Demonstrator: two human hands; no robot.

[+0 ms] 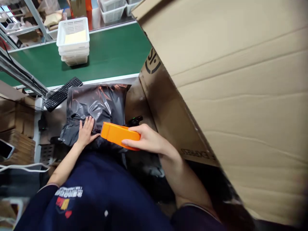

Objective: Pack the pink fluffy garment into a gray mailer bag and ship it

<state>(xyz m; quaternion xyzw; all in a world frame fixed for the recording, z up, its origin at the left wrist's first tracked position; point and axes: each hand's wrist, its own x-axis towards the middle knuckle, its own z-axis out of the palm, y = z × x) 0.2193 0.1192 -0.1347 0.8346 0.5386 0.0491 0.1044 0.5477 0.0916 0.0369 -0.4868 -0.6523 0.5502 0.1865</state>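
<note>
A black plastic mailing bag (96,102), shiny and creased, lies in front of me on the grey work surface. My left hand (86,132) rests flat on its near part with the fingers spread. In my right hand (146,139) is a roll of orange tape (117,134), gripped between thumb and fingers and seen edge-on. The roll hovers over the bag's near right side, close to my left thumb. A dark object with a small green light (135,121) sits just behind the roll, partly hidden by it; its kind is unclear.
A large cardboard box (240,96) rises on the right with a wide flap. Beyond the bag are a black keyboard (64,93) and a green belt (115,51) bearing stacked white baskets (73,51). Folded cardboard (20,147) and a phone (6,149) are at the left.
</note>
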